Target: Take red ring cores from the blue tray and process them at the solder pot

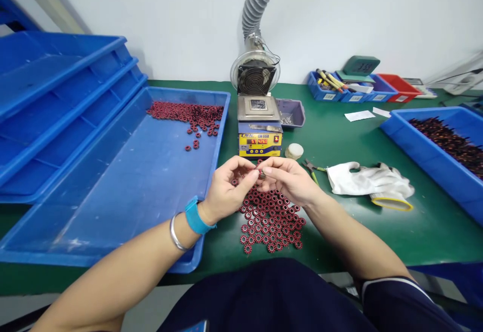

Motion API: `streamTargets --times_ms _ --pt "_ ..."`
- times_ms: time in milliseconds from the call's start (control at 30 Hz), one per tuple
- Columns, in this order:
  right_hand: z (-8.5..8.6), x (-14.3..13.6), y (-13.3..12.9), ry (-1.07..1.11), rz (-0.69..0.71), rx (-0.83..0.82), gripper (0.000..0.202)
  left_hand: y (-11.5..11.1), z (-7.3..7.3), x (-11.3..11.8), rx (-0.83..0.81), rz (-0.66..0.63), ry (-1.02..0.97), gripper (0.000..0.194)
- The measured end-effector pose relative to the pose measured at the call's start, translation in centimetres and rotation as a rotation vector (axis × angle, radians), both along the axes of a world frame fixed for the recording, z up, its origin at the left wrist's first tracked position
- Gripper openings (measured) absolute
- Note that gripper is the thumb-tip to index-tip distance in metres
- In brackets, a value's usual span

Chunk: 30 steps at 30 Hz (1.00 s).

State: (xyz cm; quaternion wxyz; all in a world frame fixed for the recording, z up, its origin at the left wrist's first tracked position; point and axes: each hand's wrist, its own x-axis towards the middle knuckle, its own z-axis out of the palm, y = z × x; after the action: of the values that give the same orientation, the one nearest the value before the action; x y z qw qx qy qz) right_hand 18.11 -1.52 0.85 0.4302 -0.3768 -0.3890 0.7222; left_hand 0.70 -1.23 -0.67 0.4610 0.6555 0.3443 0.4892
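My left hand (232,191) and my right hand (289,178) meet in front of the solder pot (259,128). Thumb and fingers of both pinch one small red ring coil (261,173), largely hidden by the fingertips. Beneath and nearer to me, a pile of similar red ring coils (271,221) is spread over the green table (324,241). The pot has a yellow front panel with lit red digits and a square metal top.
Left stands a blue tray (124,171) with red ring coils at its far end, beside stacked blue trays (56,95). Rightward lie green-handled cutters (312,171), white gloves (362,178) and a blue bin (426,146) of dark parts. A grey exhaust hose (258,5) hangs above.
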Motion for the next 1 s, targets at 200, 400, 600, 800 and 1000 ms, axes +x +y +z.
streamTargets --times_ms 200,400,600,800,1000 --pt "-0.1 0.3 0.0 -0.014 -0.023 0.008 0.036 0.2 1.2 -0.4 0.148 0.188 -0.048 0.023" --pt "1.1 1.5 1.3 -0.081 -0.062 0.068 0.035 0.8 1.0 -0.4 0.074 0.257 -0.148 0.022" --pt "5.1 5.0 8.4 -0.57 -0.144 0.513 0.024 0.2 -0.6 0.6 -0.047 0.028 0.077 0.018" --pt "9.0 5.6 15.9 -1.333 -0.116 0.848 0.021 0.4 -0.8 0.6 -0.13 -0.111 0.2 0.02" --pt "9.5 3.4 20.1 -1.732 0.052 0.922 0.022 1.0 -1.4 0.6 -0.149 -0.168 0.253 0.019"
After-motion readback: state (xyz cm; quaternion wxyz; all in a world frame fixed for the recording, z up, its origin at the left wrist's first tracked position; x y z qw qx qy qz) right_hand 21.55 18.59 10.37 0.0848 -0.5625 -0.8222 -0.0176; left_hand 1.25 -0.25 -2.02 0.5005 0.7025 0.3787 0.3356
